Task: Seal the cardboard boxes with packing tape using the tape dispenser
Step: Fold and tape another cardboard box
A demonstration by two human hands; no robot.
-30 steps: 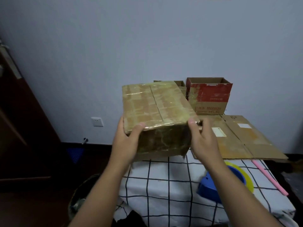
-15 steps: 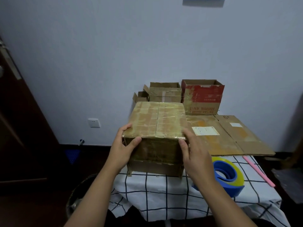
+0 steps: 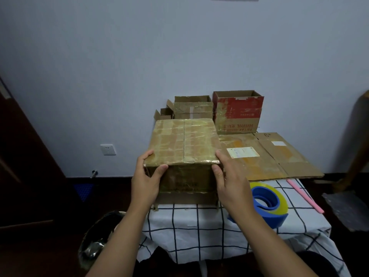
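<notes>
A closed cardboard box (image 3: pixel 184 144), its top covered in shiny tape, stands on the checked tablecloth (image 3: pixel 199 222). My left hand (image 3: pixel 146 179) grips its near left corner, thumb on the front face and fingers over the top edge. My right hand (image 3: pixel 229 181) holds the near right corner, thumb on the front and fingers along the side. A blue tape dispenser (image 3: pixel 267 204) with a yellowish tape roll lies on the cloth just right of my right wrist.
Behind stand an open red-and-brown box (image 3: pixel 237 111) and two smaller open brown boxes (image 3: pixel 192 108). A flattened cardboard sheet (image 3: pixel 275 156) lies at the right, a pink stick (image 3: pixel 304 195) beside it. A lined bin (image 3: pixel 97 240) sits on the floor at the left.
The box was held tilted in the air, then came down onto the table and now stands flat. Both hands stayed on its near corners.
</notes>
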